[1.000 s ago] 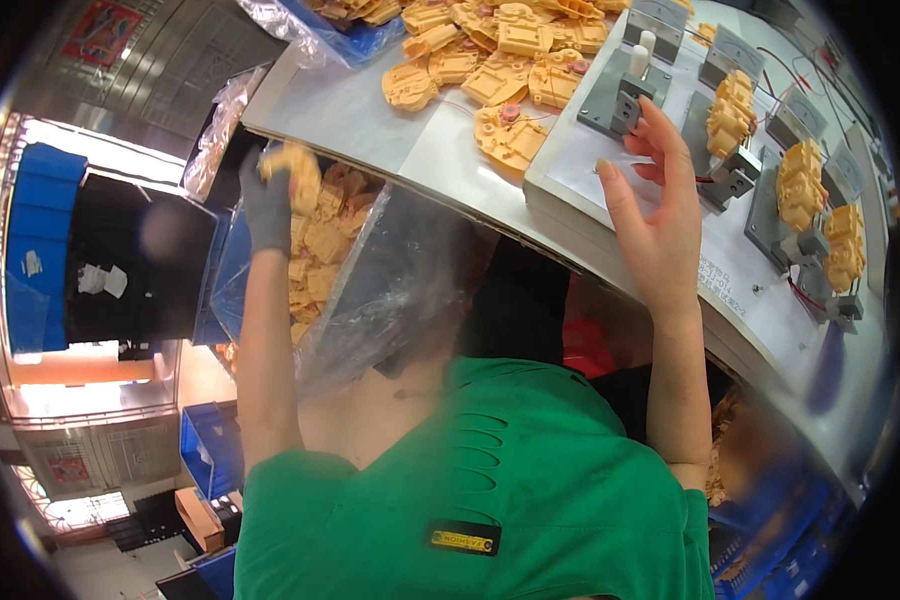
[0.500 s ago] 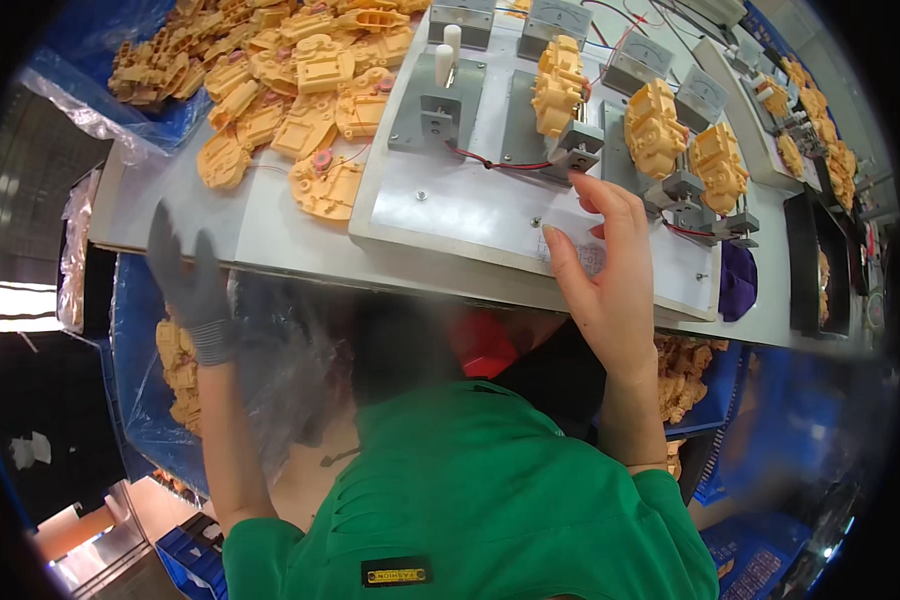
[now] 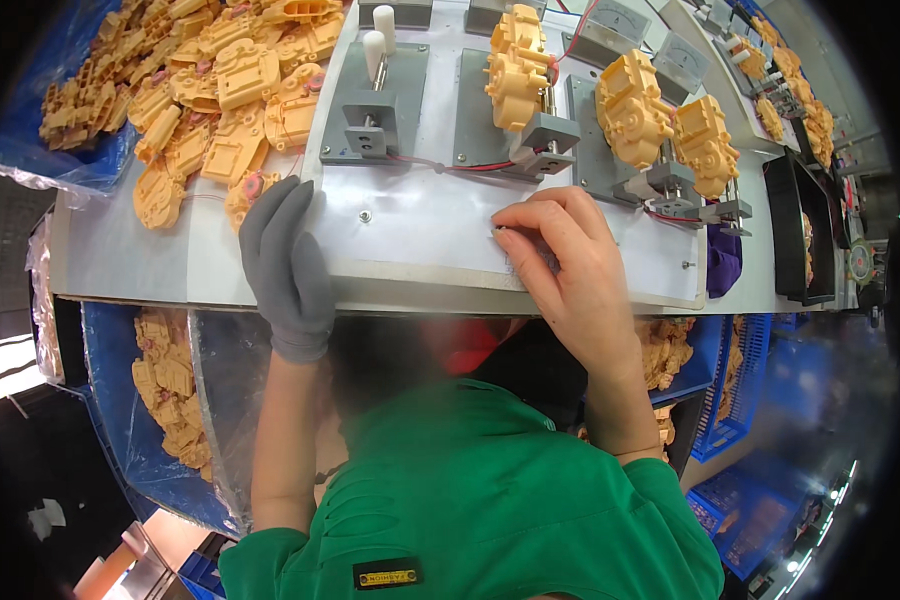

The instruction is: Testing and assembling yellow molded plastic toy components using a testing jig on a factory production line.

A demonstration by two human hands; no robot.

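Observation:
My left hand (image 3: 288, 268), in a grey glove, is at the left edge of a white test board (image 3: 420, 245). Its fingers reach out toward a yellow plastic housing (image 3: 252, 186) with a red round piece, which they partly cover; contact cannot be made out. My bare right hand (image 3: 570, 265) hovers over the board's front, fingers bent, thumb and forefinger slightly apart beside a small screw (image 3: 500, 229); I see nothing held. Behind it, yellow housings (image 3: 518, 75), (image 3: 632, 108), (image 3: 707, 148) sit on grey fixtures. The leftmost fixture (image 3: 372, 125) carries only two white-capped posts (image 3: 374, 48).
Loose yellow housings (image 3: 240, 75) are heaped at the far left beside a blue lined bin (image 3: 30, 110). Gauges (image 3: 682, 62) stand behind the fixtures. A purple cloth (image 3: 723, 262) and a black tray (image 3: 805, 230) lie to the right. Blue crates (image 3: 745, 520) stand below.
My left hand has moved right, from over the table's left part to the board's edge. My right hand has drawn back from a fixture, its thumb and fingers closer together. The view has shifted.

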